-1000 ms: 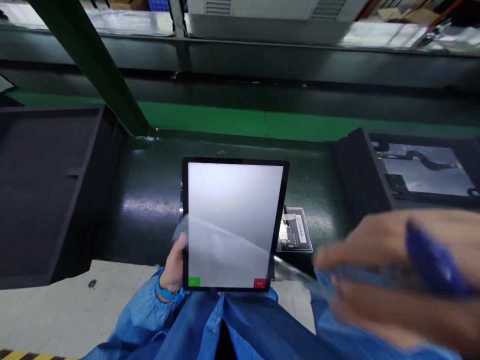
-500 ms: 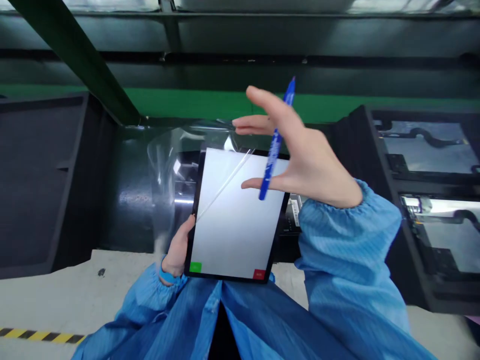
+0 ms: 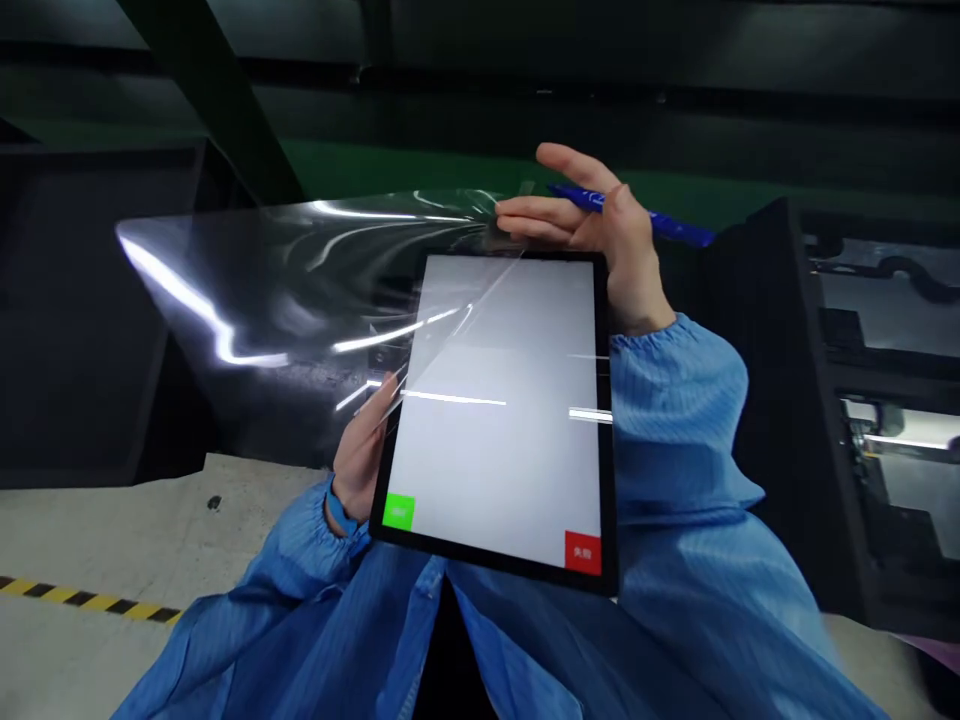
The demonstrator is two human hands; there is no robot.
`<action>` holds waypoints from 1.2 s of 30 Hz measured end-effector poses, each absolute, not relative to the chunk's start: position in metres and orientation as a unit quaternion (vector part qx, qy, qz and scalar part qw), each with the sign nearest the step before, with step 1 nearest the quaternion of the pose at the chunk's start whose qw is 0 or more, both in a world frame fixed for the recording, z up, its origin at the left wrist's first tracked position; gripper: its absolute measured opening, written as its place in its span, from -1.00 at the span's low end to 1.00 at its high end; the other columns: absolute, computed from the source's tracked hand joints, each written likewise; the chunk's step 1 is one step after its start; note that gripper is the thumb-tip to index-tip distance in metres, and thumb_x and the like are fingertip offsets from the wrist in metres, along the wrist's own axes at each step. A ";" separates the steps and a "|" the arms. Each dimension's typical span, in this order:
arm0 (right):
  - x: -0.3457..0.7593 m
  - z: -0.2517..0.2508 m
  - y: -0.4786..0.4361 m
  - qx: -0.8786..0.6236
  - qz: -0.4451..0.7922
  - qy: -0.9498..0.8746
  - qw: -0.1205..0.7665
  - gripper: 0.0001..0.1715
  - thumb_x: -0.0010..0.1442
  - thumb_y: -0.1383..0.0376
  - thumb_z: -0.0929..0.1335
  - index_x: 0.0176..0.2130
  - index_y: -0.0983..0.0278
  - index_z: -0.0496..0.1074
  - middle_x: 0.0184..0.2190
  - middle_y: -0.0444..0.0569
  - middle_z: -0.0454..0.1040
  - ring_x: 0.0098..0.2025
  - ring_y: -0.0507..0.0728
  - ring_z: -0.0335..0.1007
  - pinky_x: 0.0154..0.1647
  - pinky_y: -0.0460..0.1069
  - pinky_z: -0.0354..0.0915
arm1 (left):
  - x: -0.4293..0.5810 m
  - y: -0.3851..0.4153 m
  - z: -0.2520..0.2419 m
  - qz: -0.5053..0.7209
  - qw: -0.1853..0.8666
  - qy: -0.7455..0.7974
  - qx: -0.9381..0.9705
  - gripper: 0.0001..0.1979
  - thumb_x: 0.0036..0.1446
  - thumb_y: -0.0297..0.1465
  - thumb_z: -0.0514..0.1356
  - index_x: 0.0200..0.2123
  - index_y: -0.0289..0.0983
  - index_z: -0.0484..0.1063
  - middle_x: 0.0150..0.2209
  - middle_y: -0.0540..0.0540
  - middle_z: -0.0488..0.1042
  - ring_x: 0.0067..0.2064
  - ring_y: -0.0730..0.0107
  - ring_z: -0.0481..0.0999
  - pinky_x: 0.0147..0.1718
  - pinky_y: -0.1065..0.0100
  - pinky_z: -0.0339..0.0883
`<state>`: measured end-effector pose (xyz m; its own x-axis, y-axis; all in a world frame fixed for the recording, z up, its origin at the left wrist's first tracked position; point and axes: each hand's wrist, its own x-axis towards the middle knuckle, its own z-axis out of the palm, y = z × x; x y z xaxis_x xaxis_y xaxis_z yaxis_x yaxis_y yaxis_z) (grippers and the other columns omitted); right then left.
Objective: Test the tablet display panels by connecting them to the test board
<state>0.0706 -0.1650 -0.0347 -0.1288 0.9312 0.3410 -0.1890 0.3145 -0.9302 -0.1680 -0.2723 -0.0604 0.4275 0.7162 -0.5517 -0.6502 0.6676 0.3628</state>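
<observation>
My left hand (image 3: 361,450) grips the left edge of a tablet (image 3: 502,410) held over my lap. Its screen is plain white with a green button at the lower left and a red button at the lower right. My right hand (image 3: 592,235) is above the tablet's top edge. Its fingertips pinch a corner of a clear protective film (image 3: 300,290), which is lifted off the screen and spreads out to the left. A blue pen (image 3: 660,225) is tucked between the fingers of the same hand, pointing right.
A dark conveyor belt with a green strip runs across behind the tablet. Black foam trays (image 3: 870,400) holding grey parts stand at the right. A dark tray (image 3: 82,300) stands at the left. A pale floor with a yellow-black stripe (image 3: 82,600) lies below left.
My right hand came up from the lower right, took the film's corner at the tablet's top and peeled it up and left. The tablet has come closer and tilted.
</observation>
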 end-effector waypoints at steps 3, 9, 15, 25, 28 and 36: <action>0.072 -0.050 -0.153 -0.335 0.509 -0.556 0.565 -0.34 0.23 -0.16 0.29 0.12 0.19 0.32 -0.08 -0.09 0.62 0.04 0.13 0.55 0.17 0.03 0.40 | -0.158 -0.271 -0.049 0.410 0.816 0.407 0.032 -0.54 0.39 -0.26 -0.09 0.18 -0.17 0.44 0.01 -0.04 0.62 0.21 0.10 0.46 0.16 0.10 0.39; 0.080 -0.073 -0.131 -0.347 0.518 -0.566 0.540 -0.26 0.10 -0.20 0.34 0.11 0.15 0.31 -0.09 -0.12 0.63 0.03 0.12 0.56 0.16 0.03 0.39 | -0.152 -0.274 -0.041 0.420 0.805 0.415 0.055 -0.56 0.35 -0.23 0.04 0.20 -0.19 0.42 0.04 -0.06 0.59 0.23 0.06 0.45 0.14 0.14 0.42; 0.076 -0.070 -0.136 -0.347 0.527 -0.562 0.534 -0.34 0.12 -0.16 0.35 0.07 0.16 0.38 -0.12 -0.16 0.65 0.03 0.12 0.56 0.20 0.04 0.36 | -0.148 -0.273 -0.037 0.442 0.790 0.421 0.057 -0.59 0.36 -0.27 0.05 0.21 -0.15 0.41 0.06 0.01 0.58 0.23 0.06 0.44 0.14 0.14 0.43; 0.074 -0.073 -0.134 -0.333 0.532 -0.539 0.562 -0.22 0.03 -0.16 0.40 0.06 0.29 0.38 -0.21 -0.10 0.66 -0.05 0.14 0.59 0.08 0.03 0.46 | -0.145 -0.272 -0.037 0.485 0.697 0.519 0.098 -0.62 0.27 -0.34 0.20 0.14 -0.07 0.44 0.08 0.12 0.55 0.29 0.01 0.35 0.10 0.17 0.47; 0.074 -0.071 -0.136 -0.351 0.518 -0.541 0.561 -0.22 0.00 -0.18 0.39 0.04 0.24 0.39 -0.21 -0.15 0.66 -0.02 0.13 0.57 0.16 0.03 0.42 | -0.148 -0.273 -0.045 0.503 0.677 0.526 0.110 -0.62 0.22 -0.35 0.25 0.12 -0.03 0.44 0.11 0.16 0.53 0.33 -0.01 0.29 0.12 0.14 0.47; 0.083 -0.076 -0.126 -0.310 0.521 -0.593 0.530 -0.14 -0.01 -0.27 0.40 0.09 0.13 0.23 -0.16 -0.35 0.61 0.03 0.03 0.51 0.23 -0.04 0.41 | -0.150 -0.268 -0.049 0.479 0.719 0.499 0.072 -0.61 0.32 -0.34 0.14 0.20 -0.06 0.39 0.19 0.15 0.48 0.35 0.12 0.25 0.22 0.16 0.37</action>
